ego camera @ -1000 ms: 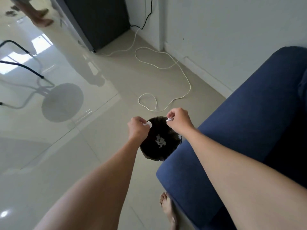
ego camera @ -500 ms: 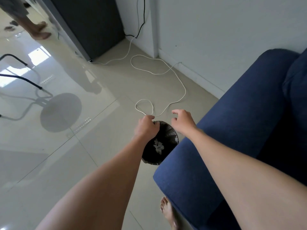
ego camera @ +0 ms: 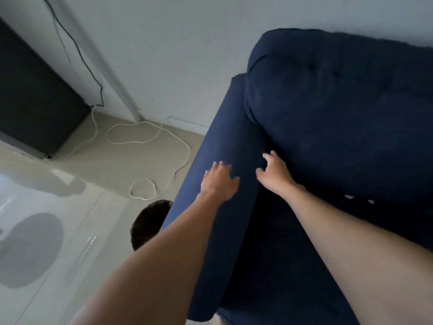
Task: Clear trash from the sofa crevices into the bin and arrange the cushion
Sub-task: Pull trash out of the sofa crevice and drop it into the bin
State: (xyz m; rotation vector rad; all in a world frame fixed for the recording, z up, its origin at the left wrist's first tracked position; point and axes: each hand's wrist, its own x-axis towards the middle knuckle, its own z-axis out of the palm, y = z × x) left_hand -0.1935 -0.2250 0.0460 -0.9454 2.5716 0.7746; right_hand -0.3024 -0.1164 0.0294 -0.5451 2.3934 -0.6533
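A dark blue sofa fills the right of the view, with its armrest (ego camera: 225, 146) running down the middle and its back cushion (ego camera: 339, 102) behind. My left hand (ego camera: 219, 181) lies flat and empty on top of the armrest, fingers spread. My right hand (ego camera: 275, 173) is open and empty at the crevice between armrest and seat, fingers curled toward the gap. Two small white scraps (ego camera: 350, 197) lie in the dark crevice at the back of the seat, right of my right forearm. The black-lined bin (ego camera: 147, 224) stands on the floor left of the armrest, partly hidden by my left arm.
A white cable (ego camera: 150, 137) loops across the tiled floor beyond the bin. A black cabinet (ego camera: 35, 109) stands against the wall at the left, with a dark cord (ego camera: 77, 50) running up the wall. A round grey stand base (ego camera: 30, 249) rests on the glossy floor.
Both hands let white scraps go over the bin, then rose and moved right onto the sofa. The view swung right, so the bin now sits low and left.
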